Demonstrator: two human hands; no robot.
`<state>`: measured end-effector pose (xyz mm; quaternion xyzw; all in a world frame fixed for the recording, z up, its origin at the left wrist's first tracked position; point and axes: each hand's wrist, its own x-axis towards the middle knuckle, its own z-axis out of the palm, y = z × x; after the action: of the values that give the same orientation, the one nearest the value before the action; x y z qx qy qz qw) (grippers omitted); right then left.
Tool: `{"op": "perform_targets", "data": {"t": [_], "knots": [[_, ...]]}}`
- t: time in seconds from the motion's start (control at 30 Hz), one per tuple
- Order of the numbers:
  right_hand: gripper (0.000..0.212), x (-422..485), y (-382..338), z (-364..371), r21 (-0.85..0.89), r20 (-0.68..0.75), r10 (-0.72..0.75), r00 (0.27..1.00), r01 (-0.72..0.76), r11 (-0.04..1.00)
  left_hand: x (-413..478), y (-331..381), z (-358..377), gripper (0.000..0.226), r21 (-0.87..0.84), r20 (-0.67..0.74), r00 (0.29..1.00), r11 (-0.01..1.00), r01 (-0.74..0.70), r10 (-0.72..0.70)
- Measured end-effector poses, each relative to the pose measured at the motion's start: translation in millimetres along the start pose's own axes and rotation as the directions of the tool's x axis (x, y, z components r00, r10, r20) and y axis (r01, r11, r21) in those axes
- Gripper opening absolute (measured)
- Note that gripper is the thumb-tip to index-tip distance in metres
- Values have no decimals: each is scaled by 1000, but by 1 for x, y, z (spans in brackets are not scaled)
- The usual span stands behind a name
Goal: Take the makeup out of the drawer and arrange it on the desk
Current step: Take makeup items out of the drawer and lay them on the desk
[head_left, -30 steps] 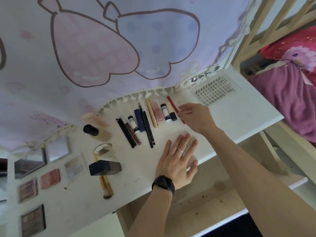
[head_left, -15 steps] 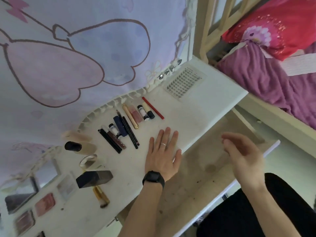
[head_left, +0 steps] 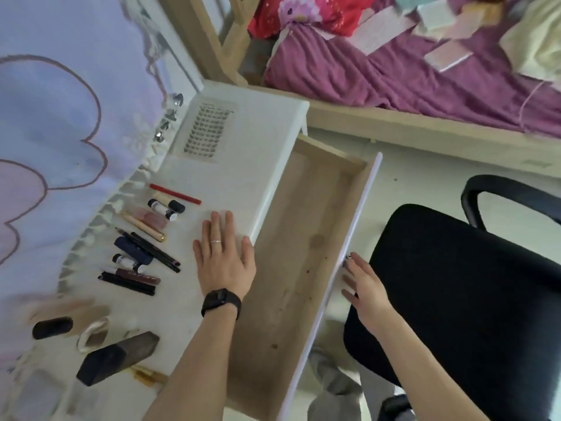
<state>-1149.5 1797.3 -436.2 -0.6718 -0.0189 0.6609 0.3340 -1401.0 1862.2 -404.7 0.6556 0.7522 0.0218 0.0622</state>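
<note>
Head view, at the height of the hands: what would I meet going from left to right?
Patterned cloth → row of makeup → left hand, flat on the desk → open drawer → right hand, at the drawer's front → black chair.

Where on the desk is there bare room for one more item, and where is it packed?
Bare desk lies between the red pencil and the perforated tray, and beside that tray toward the bed. Crowded: the pencil row along the curtain fringe, beside the left hand, and the bottles nearer you.
</note>
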Motion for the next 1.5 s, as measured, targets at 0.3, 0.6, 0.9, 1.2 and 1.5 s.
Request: {"op": "perform_targets", "data": {"t": [0.3, 0.6, 0.9, 1.2, 1.5], "knots": [[40, 1, 17, 11, 47, 142, 81, 987, -89, 995, -1, 4, 0, 66, -9, -20, 1000, 1000, 8, -8], [51, -2, 14, 22, -42, 165, 88, 982, -82, 996, 3, -6, 4, 65, -32, 46, 999, 999, -1, 2], [54, -7, -13, 51, -175, 262, -32, 965, 80, 981, 5, -10, 4, 64, 23, 78, 995, 998, -59, 57], [61, 1, -14, 97, -183, 400, -13, 916, 93, 979, 6, -13, 6, 64, -10, 54, 993, 994, -108, 108], [67, 10, -14, 127, -184, 432, 6, 902, 81, 980, 6, -15, 8, 69, 11, 37, 992, 993, -121, 121]]}}
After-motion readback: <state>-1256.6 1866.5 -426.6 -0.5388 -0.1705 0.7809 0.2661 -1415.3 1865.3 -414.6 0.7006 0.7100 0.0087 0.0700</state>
